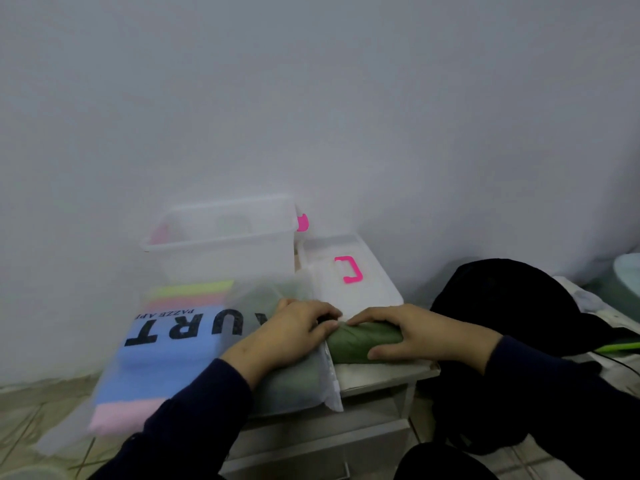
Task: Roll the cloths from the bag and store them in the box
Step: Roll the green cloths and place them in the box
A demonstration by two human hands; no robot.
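Observation:
A frosted plastic bag [180, 358] with black lettering lies on a small white table [381, 375], holding folded cloths in yellow, pink and blue. A green cloth [360, 341] sticks out of the bag's open right end, part of it still under the plastic. My left hand [291, 336] presses down on the bag over the green cloth. My right hand [412, 332] grips the bare end of the green cloth, thumb underneath and fingers over it. The clear box [221, 237] stands behind the bag against the wall.
The box's clear lid [346, 271], with a pink handle, lies to the right of the box. A black bundle of fabric [512, 306] sits at the right. A pale round object [628, 282] shows at the right edge. Tiled floor lies below left.

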